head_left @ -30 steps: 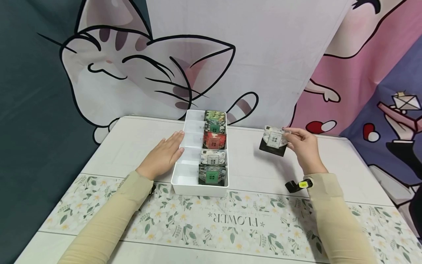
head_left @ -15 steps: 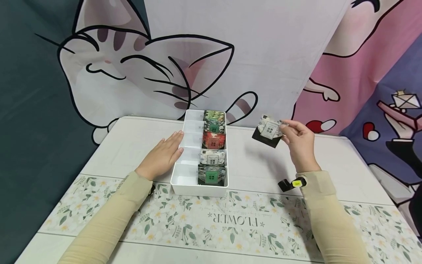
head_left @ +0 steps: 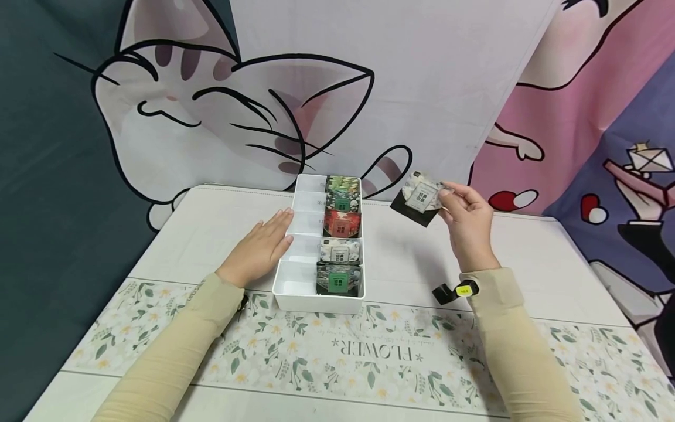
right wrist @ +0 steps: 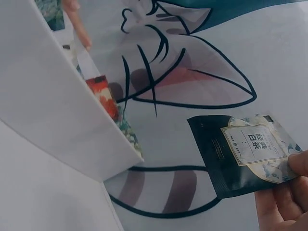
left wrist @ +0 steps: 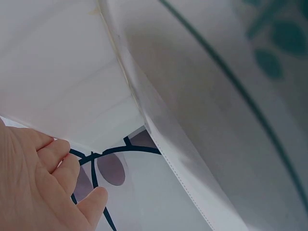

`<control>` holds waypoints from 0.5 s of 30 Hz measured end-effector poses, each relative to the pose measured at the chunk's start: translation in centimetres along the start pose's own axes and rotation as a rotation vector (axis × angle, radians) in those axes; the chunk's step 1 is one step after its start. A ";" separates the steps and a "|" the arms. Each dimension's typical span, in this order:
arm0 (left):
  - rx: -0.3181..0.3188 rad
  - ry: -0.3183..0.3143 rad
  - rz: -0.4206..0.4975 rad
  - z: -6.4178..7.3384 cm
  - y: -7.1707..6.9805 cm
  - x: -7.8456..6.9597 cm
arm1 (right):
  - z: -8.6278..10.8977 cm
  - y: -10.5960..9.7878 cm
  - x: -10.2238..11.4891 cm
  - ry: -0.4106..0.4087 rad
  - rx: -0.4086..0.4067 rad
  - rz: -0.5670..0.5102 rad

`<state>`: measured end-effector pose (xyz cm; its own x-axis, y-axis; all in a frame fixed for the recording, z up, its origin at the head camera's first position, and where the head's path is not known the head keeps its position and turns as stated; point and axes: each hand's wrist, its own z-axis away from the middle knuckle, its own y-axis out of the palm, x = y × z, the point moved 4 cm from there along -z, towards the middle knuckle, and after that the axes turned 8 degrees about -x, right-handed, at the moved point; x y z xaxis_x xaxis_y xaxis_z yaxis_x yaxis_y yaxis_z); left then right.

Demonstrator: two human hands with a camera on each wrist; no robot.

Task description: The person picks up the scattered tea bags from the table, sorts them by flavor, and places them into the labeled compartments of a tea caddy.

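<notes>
My right hand [head_left: 468, 225] pinches a white-and-black tea sachet [head_left: 420, 199] by its edge, between thumb and fingers, above the table to the right of a white divided box [head_left: 319, 304]. In the right wrist view the sachet [right wrist: 240, 154] shows its printed label, tilted. My left hand [head_left: 257, 249] rests against the box's left side with straight fingers; the left wrist view shows that hand [left wrist: 48, 183] at the box wall [left wrist: 62, 72]. Within the box, sachets stand along the right: a green one [head_left: 338, 281] in front, then a white one [head_left: 340, 252], a red one [head_left: 341, 225] and green ones [head_left: 343, 196] behind.
The left part of each box compartment shows bare white bottom. A floral-patterned cloth [head_left: 377, 375] covers the table's front. Behind the table hangs a cat-printed curtain [head_left: 306, 117]. A black wrist device [head_left: 456, 291] sits at my right cuff.
My right hand has moved left and up, carrying the tea sachet nearer the box's far end. The left hand and the box have stayed in place.
</notes>
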<state>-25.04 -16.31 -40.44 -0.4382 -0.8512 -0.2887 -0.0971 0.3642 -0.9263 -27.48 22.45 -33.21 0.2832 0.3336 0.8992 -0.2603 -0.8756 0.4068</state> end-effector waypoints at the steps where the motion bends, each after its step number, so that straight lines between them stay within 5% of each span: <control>1: 0.000 0.000 -0.001 0.0 0.0 0.0 | 0.0 0.2 0.0 -0.001 0.001 -0.003; 15: -0.008 0.010 0.001 0.0 -0.1 -0.2 | 1.1 3.6 -0.4 -0.027 0.047 -0.078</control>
<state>-24.95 -16.21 -40.29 -0.4470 -0.8472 -0.2872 -0.1036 0.3679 -0.9241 -27.56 18.77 -32.22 0.3258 0.3925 0.8601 -0.1929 -0.8630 0.4669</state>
